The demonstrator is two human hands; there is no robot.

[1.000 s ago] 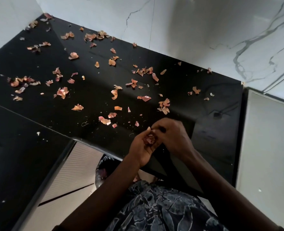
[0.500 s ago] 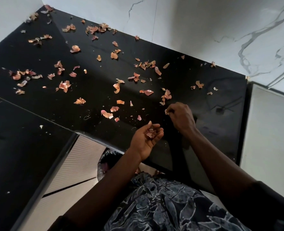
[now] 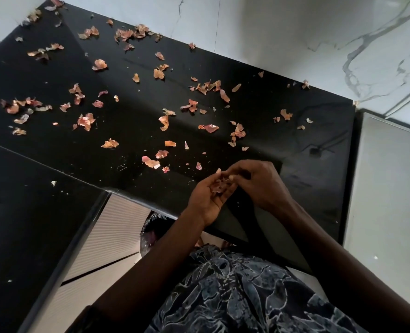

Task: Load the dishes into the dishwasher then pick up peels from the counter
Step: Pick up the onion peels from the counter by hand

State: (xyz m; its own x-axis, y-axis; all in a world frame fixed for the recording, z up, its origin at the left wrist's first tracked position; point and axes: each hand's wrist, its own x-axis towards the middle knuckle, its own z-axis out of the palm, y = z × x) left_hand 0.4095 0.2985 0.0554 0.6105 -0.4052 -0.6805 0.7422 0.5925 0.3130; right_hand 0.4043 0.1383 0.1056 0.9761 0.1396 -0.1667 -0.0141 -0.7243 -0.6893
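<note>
So here's where we've got to: our left hand [image 3: 206,203] is palm-up over the near edge of the black desk [image 3: 295,140], fingers lightly curled into a cup around the gathered peels [image 3: 219,186]. That little heap is crumpled up in the palm, so we can't give it a long axis or say which way it points.

Our right hand [image 3: 259,181] comes in from the right, its back facing up. Its fingers [image 3: 241,168] are bunched narrow, with the tips right at the heap and touching the left fingertips. We honestly can't tell whether there's a flake pinched between them.

The rest of the peels [image 3: 210,128] are scattered flat all over the desk, from just beyond our hands back to the white marble wall [image 3: 295,32]. They're thickest towards the left and the far corner. There's no shared direction, every flake lies its own way. A few longer slivers near the middle run diagonally, with the far end to the left and the near end to the right.

Our patterned shirt [image 3: 235,296] fills the bottom of the view
</note>
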